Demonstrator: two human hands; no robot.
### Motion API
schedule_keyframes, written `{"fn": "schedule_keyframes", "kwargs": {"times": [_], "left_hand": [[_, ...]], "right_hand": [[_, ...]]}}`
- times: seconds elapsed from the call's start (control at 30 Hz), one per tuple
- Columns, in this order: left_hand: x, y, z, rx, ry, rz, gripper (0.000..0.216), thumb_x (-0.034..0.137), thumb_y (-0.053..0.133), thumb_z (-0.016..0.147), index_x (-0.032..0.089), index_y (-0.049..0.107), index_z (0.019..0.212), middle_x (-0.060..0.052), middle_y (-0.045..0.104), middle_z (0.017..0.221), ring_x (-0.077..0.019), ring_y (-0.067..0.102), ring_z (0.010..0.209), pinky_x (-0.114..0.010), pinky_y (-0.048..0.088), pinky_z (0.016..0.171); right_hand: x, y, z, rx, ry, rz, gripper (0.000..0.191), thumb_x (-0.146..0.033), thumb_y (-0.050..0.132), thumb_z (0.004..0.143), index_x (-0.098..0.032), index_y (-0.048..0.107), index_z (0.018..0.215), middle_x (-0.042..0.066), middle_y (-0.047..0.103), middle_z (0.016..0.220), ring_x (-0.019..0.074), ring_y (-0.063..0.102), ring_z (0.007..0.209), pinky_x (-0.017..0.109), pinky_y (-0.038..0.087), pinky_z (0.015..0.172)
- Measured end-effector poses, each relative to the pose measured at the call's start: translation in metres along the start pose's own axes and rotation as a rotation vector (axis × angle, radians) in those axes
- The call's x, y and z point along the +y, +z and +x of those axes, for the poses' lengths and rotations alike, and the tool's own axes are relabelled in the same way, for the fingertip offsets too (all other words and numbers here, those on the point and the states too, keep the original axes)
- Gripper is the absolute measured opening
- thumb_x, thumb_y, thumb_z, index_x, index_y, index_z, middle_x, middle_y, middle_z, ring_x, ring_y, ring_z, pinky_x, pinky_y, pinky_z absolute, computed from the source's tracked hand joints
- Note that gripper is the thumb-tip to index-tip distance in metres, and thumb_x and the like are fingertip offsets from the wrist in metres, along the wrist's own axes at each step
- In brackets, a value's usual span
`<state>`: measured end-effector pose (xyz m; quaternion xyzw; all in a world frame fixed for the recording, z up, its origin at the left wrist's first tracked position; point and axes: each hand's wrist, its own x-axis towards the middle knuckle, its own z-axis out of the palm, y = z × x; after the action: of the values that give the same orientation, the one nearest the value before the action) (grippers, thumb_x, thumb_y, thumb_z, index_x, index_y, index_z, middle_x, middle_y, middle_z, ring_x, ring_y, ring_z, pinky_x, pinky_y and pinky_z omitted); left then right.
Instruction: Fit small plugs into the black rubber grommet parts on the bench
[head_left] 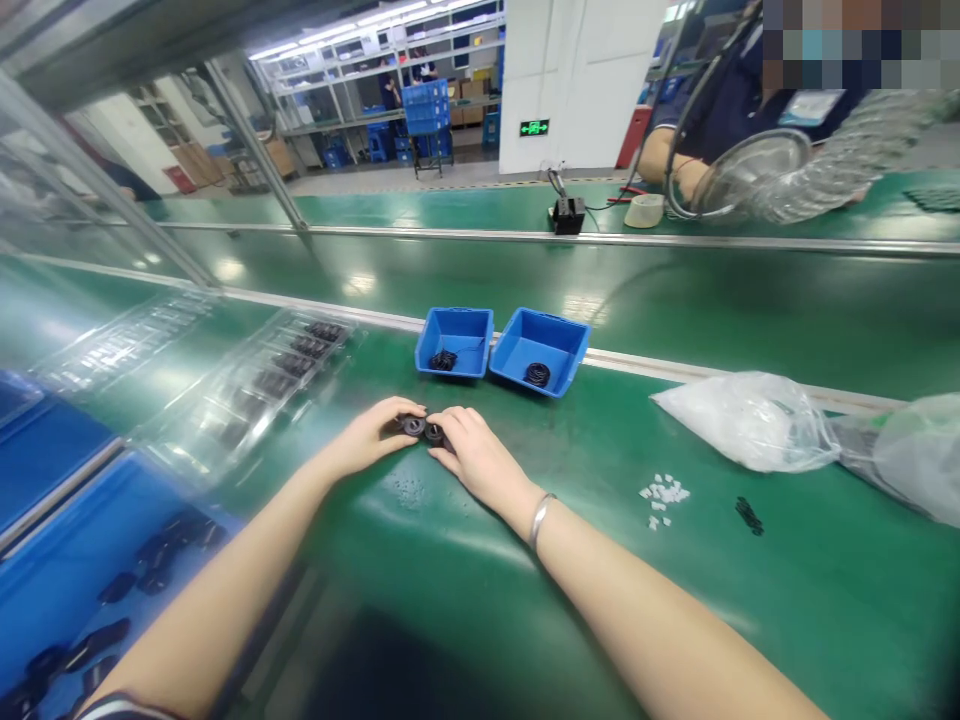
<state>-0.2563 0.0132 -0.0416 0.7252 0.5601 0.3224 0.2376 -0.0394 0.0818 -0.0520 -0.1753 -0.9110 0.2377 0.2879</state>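
Observation:
My left hand and my right hand meet on the green table, fingertips together. Each pinches a small black round part: the left one and the right one touch side by side. A silver bracelet circles my right wrist. Just beyond the hands stand two blue bins, the left bin with a few black rings inside and the right bin with a black coil.
Clear plastic trays with black parts lie left. A blue crate of black parts sits lower left. Small white pieces, a black bit and plastic bags lie right. Another person works across the belt.

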Motion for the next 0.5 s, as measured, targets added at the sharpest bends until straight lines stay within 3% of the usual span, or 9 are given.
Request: {"fn": "schedule_keyframes", "kwargs": {"times": [0.17,0.27,0.37,0.43,0.5], "left_hand": [[0.012,0.009,0.001,-0.007,0.05,0.014,0.038,0.028,0.062,0.085,0.022,0.056,0.121,-0.01,0.062,0.119,-0.022,0.056,0.113,-0.037,0.042,0.1],[0.009,0.019,0.004,-0.025,0.059,0.042,0.042,0.03,0.065,0.083,0.02,0.056,0.122,-0.007,0.064,0.118,-0.0185,0.058,0.111,-0.028,0.044,0.099],[0.007,0.024,0.007,-0.046,0.141,0.082,0.048,0.034,0.057,0.088,0.015,0.048,0.131,-0.011,0.059,0.126,-0.0198,0.053,0.12,-0.029,0.041,0.102],[0.014,0.019,0.001,0.052,0.166,0.138,0.057,0.038,0.061,0.085,0.012,0.045,0.133,-0.015,0.053,0.132,-0.0223,0.047,0.128,-0.031,0.037,0.107],[0.025,0.004,-0.02,0.243,0.157,0.16,0.058,0.038,0.063,0.083,0.016,0.045,0.134,-0.013,0.048,0.139,-0.0229,0.041,0.133,-0.033,0.033,0.111]], "right_hand": [[0.015,-0.003,0.0,-0.043,-0.056,-0.001,0.033,-0.03,0.058,0.089,-0.021,0.051,0.119,0.01,0.061,0.11,0.0262,0.055,0.101,0.046,0.046,0.09],[0.036,-0.003,0.0,-0.085,-0.116,-0.051,0.042,-0.044,0.06,0.086,-0.02,0.051,0.12,0.012,0.062,0.109,0.0275,0.057,0.1,0.046,0.047,0.088],[0.053,0.0,0.003,-0.066,-0.119,-0.104,0.049,-0.059,0.057,0.081,-0.021,0.054,0.112,0.011,0.064,0.101,0.0288,0.061,0.091,0.046,0.049,0.081],[0.056,-0.001,0.002,-0.057,-0.099,-0.105,0.051,-0.063,0.055,0.079,-0.024,0.054,0.113,0.012,0.064,0.1,0.0317,0.062,0.09,0.05,0.05,0.079],[0.054,-0.003,0.0,-0.044,-0.052,-0.105,0.046,-0.06,0.053,0.081,-0.029,0.053,0.115,0.014,0.064,0.103,0.0347,0.062,0.093,0.053,0.049,0.081]]}}
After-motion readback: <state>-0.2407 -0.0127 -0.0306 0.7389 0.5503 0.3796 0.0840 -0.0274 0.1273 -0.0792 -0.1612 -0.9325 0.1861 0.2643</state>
